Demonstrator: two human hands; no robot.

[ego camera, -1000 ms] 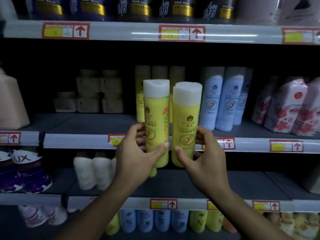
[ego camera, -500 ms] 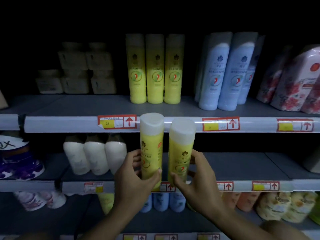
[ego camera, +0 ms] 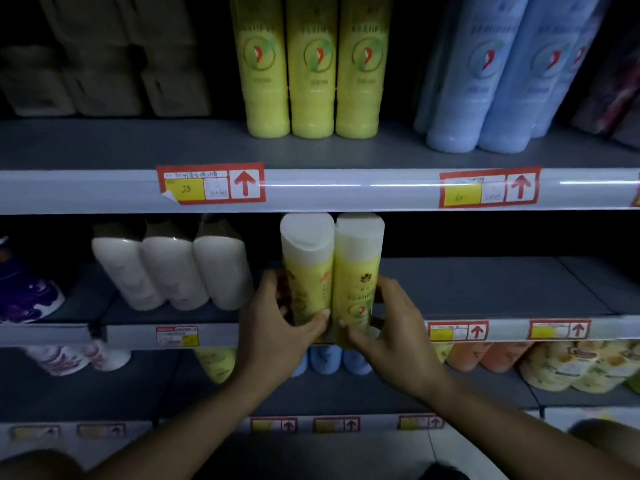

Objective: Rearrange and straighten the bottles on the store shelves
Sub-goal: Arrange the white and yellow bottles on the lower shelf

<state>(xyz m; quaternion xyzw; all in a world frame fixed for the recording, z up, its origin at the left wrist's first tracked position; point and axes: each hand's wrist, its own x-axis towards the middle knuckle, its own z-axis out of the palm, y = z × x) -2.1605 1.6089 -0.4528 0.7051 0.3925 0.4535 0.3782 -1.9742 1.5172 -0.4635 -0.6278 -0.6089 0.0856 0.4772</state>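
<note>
Two yellow bottles with white caps stand side by side at the front of the middle shelf. My left hand grips the left yellow bottle low down. My right hand grips the right yellow bottle the same way. The two bottles touch each other and stand upright; my hands hide their bases. Three matching yellow bottles stand in a row on the shelf above.
Three white bottles lean just left of my left hand. Pale blue bottles lean on the upper shelf at right. Bare shelf lies right of my right hand. Purple packs sit far left; more bottles fill the lower shelf.
Both hands have carried the two yellow bottles down from in front of the upper shelf to the middle shelf. The view has dropped and moved closer.
</note>
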